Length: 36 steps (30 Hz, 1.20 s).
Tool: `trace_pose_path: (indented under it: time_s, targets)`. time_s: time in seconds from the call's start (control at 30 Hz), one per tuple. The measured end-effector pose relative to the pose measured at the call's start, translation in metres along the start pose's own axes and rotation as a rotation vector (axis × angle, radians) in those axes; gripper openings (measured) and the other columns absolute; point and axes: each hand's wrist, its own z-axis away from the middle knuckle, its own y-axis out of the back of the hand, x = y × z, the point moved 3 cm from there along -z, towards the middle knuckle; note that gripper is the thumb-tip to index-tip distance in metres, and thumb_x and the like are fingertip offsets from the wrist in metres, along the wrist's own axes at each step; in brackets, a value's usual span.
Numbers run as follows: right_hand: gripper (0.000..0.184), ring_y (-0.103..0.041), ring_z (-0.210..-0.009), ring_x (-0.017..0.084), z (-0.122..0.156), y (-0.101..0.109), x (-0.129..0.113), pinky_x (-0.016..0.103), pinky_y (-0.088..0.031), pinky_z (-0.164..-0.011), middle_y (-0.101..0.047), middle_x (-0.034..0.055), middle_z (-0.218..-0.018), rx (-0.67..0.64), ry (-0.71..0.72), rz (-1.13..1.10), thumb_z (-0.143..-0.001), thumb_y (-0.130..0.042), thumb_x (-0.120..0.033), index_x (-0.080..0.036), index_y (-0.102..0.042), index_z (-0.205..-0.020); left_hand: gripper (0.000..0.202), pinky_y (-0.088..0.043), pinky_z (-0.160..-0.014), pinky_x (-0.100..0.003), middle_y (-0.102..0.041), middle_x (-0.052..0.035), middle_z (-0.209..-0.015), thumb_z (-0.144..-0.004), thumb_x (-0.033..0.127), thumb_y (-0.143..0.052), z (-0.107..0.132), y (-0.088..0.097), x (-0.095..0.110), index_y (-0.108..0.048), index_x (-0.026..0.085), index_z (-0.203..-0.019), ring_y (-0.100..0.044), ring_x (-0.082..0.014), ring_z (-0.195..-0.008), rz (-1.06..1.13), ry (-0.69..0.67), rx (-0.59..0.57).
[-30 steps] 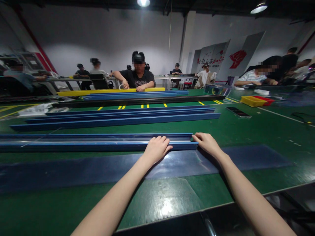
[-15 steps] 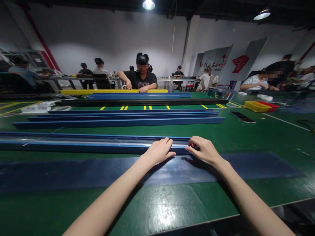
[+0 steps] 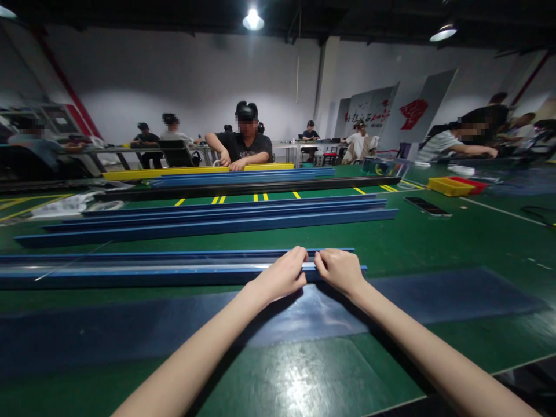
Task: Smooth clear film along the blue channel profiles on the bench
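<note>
A long blue channel profile [image 3: 195, 277] runs across the table from the left edge, with a pale clear strip lying along its inside. Near its right end, my left hand [image 3: 283, 272] is closed over the channel, thumb on the near wall and fingers inside or over it. Just to the right, my right hand [image 3: 341, 269] grips the same channel, with its fingers curled over the top. The two hands almost touch. What the fingertips press on inside the channel is hidden. A flat translucent bluish sheet [image 3: 430, 296] lies on the table in front, under my forearms.
Several more blue profiles [image 3: 217, 225] lie parallel beyond. Farther back are a black profile [image 3: 243, 188] and a yellow profile [image 3: 174, 172], which a person [image 3: 243, 147] opposite handles. A phone [image 3: 428, 207] and a yellow tray [image 3: 449, 186] are at the right.
My right hand has moved left, close to my left hand, and its fingers have closed on the channel, uncovering the channel's right end. My left hand's fingers have curled in more. The view has tilted slightly.
</note>
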Motion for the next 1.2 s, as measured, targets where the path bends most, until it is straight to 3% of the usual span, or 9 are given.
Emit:
trace_pose_path:
  time_s: [0.13, 0.27, 0.43, 0.73, 0.97, 1.2]
  targets:
    - [0.039, -0.058, -0.055, 0.014, -0.005, -0.005, 0.000, 0.025, -0.025, -0.048, -0.067, 0.0067, -0.066, -0.080, 0.023, 0.042, -0.083, -0.033, -0.025, -0.016, -0.065, -0.062, 0.013, -0.042, -0.077, -0.027, -0.050, -0.0035, -0.090, -0.076, 0.012, -0.043, 0.004, 0.004, -0.003, -0.041, 0.018, -0.087, -0.048, -0.0155, -0.085, -0.023, -0.003, 0.037]
    - [0.041, -0.060, -0.057, 0.016, -0.013, -0.010, 0.004, 0.025, -0.029, -0.049, -0.068, 0.0092, -0.069, -0.107, 0.062, 0.070, -0.084, -0.031, -0.026, -0.014, -0.066, -0.065, 0.015, -0.043, -0.075, -0.031, -0.052, -0.0038, -0.093, -0.080, 0.028, -0.051, 0.006, 0.013, -0.013, -0.045, 0.019, -0.089, -0.050, -0.0189, -0.086, -0.225, 0.103, 0.012]
    - [0.043, -0.061, -0.058, 0.018, -0.030, -0.019, 0.009, 0.026, -0.032, -0.050, -0.068, 0.0117, -0.069, -0.097, 0.068, 0.074, -0.084, -0.030, -0.025, -0.013, -0.066, -0.065, 0.021, -0.042, -0.073, -0.032, -0.056, -0.0039, -0.093, -0.077, 0.034, -0.057, 0.011, 0.018, -0.033, -0.049, 0.019, -0.090, -0.052, -0.0205, -0.088, -0.385, 0.138, -0.049]
    - [0.044, -0.058, -0.054, 0.016, -0.049, -0.038, 0.026, 0.027, -0.027, -0.049, -0.066, 0.0100, -0.065, -0.045, 0.052, 0.085, -0.083, -0.029, -0.027, -0.014, -0.064, -0.061, 0.026, -0.039, -0.067, -0.029, -0.058, -0.0036, -0.091, -0.075, 0.038, -0.060, 0.017, 0.014, -0.072, -0.051, 0.018, -0.089, -0.053, -0.0203, -0.086, -0.485, 0.167, -0.001]
    - [0.045, -0.052, -0.051, 0.012, -0.043, -0.039, 0.027, 0.027, -0.023, -0.049, -0.061, 0.0064, -0.056, 0.101, 0.066, 0.022, -0.084, -0.028, -0.028, -0.015, -0.059, -0.055, 0.021, -0.037, -0.066, -0.030, -0.058, -0.0049, -0.090, -0.081, 0.034, -0.053, 0.024, -0.001, -0.077, -0.051, 0.018, -0.093, -0.052, -0.0195, -0.083, -0.506, 0.087, 0.101]
    - [0.043, -0.051, -0.055, 0.012, -0.040, -0.039, 0.028, 0.026, -0.025, -0.052, -0.059, 0.0045, -0.058, 0.097, 0.112, -0.008, -0.086, -0.027, -0.028, -0.017, -0.057, -0.058, 0.022, -0.037, -0.066, -0.030, -0.059, -0.0063, -0.092, -0.083, 0.034, -0.050, 0.027, -0.003, -0.077, -0.051, 0.017, -0.096, -0.052, -0.0198, -0.085, -0.489, 0.078, 0.133]
